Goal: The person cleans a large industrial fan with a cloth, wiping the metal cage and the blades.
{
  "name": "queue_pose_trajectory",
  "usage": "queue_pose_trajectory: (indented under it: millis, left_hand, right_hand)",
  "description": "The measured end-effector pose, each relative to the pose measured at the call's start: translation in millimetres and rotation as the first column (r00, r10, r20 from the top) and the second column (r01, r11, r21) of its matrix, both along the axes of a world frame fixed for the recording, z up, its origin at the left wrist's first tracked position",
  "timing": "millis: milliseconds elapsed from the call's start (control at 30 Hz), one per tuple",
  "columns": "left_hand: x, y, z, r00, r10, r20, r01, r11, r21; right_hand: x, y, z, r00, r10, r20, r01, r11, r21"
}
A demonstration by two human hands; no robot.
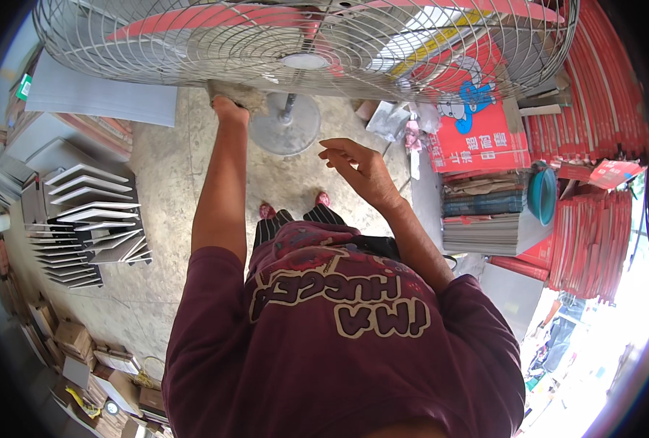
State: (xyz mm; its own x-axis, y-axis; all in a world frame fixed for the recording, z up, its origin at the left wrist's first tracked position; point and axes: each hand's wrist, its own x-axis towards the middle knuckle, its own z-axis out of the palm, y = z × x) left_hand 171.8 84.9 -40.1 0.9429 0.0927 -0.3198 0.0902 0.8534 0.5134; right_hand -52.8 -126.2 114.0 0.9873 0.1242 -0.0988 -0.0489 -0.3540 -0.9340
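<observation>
A large standing fan (306, 62) with a wire guard and red blades spans the top of the head view, close in front of me. My left arm stretches forward, and my left hand (229, 109) is at the lower edge of the guard. Its fingers bend round a grey-brown, soft-looking thing (255, 97) that I cannot make out; the fingertips are partly hidden. Below the guard, the fan's pole meets a round grey base (286, 131) on the floor. My right hand (361, 171) hangs in the air right of that base, fingers loosely bent and apart, holding nothing.
Grey and white tile samples fan out on a rack (91, 219) at left, beside a large grey panel (102, 95). Red cartons (587, 241) pile up at right, near a teal basin (542, 197). Boxes (76, 339) stand at lower left. Concrete floor (160, 241) lies between.
</observation>
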Motion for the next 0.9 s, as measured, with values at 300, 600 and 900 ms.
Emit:
queue_pose_trajectory:
  millis: [300, 600, 900]
  left_hand:
    - [-19.9, -64.5, -14.0, 0.998, -0.054, 0.027, 0.058, 0.978, -0.200]
    - [-55.5, -104.1, 55.2, 0.983, -0.182, 0.007, 0.181, 0.975, -0.126]
    - [-96.8, -91.0, 119.3, 0.916, -0.383, 0.124, 0.400, 0.897, -0.186]
  right_hand:
    - [-1.2, -17.9, -18.7, 0.997, -0.076, -0.033, 0.077, 0.996, 0.043]
    - [3.1, -31.4, -41.1, 0.994, -0.112, -0.022, 0.113, 0.990, 0.088]
    - [19.9, -40.2, -68.8, 0.960, -0.278, 0.015, 0.278, 0.960, 0.018]
